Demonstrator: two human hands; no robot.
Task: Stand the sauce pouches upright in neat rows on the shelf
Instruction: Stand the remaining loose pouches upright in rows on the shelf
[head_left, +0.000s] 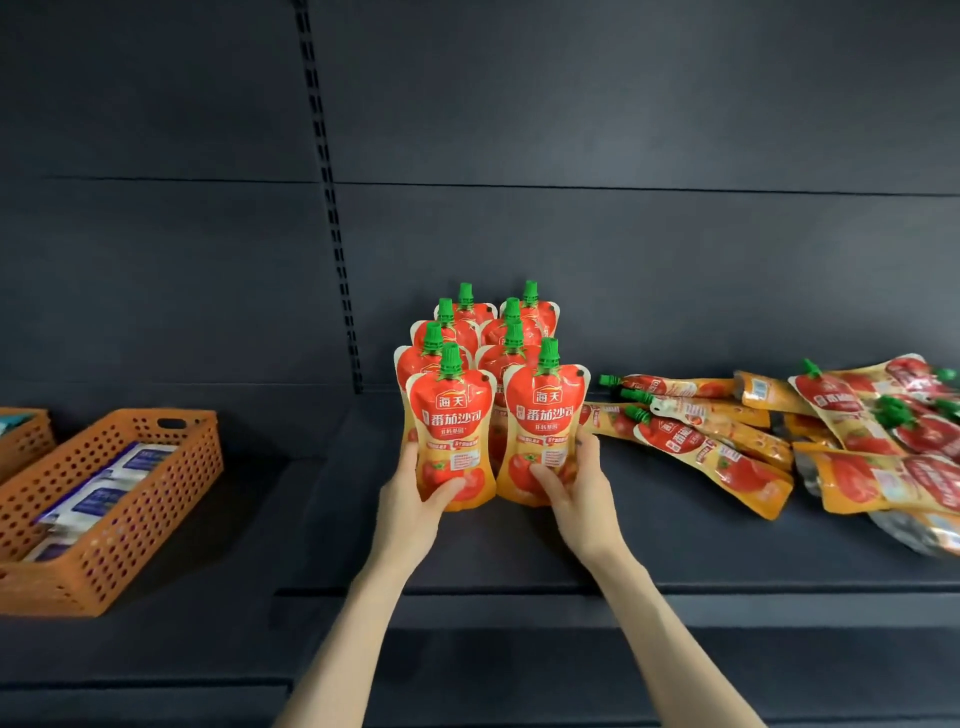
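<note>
Two rows of red and orange sauce pouches with green caps stand upright on the dark shelf (519, 551), several deep. My left hand (410, 493) grips the front left pouch (451, 415) near its base. My right hand (576, 483) grips the front right pouch (545, 410) the same way. Both front pouches are upright, side by side, in line with the rows behind them (488, 322). A pile of several more pouches (779, 441) lies flat on the shelf to the right.
An orange perforated basket (130, 519) holding blue and white packets sits at the left of the shelf, with part of a second basket (26, 436) behind it. A slotted upright (332, 208) runs up the dark back panel. Bare shelf lies in front of the rows.
</note>
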